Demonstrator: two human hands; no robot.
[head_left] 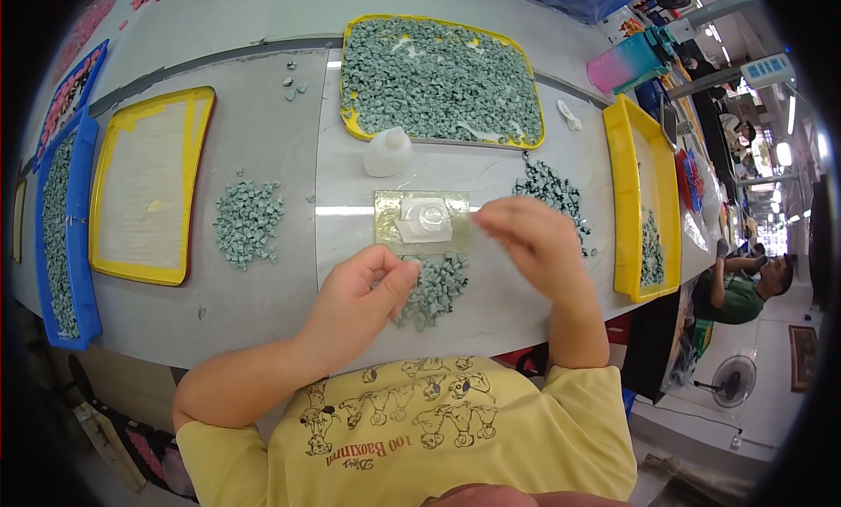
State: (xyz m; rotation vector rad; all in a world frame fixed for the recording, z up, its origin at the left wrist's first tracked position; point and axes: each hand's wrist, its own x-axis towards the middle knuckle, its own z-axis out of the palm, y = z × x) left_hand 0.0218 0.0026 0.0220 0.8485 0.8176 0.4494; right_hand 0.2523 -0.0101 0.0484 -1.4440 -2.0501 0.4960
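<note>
My left hand is closed, thumb against curled fingers, just over the near edge of a greenish mat; what it pinches, if anything, is too small to make out. Beneath and beside it lies a pile of small pale-green pieces. From the right, my right hand reaches to the mat's right edge, its fingers bent together; I cannot see what is in them. Between both hands, the mat carries a white card with a small clear round dish on it. A white squeeze bottle stands behind the mat.
A yellow-rimmed tray full of green pieces lies at the back. Loose piles sit left and right. A yellow-framed tray and a blue bin stand left, a yellow bin right. Someone in green is far right.
</note>
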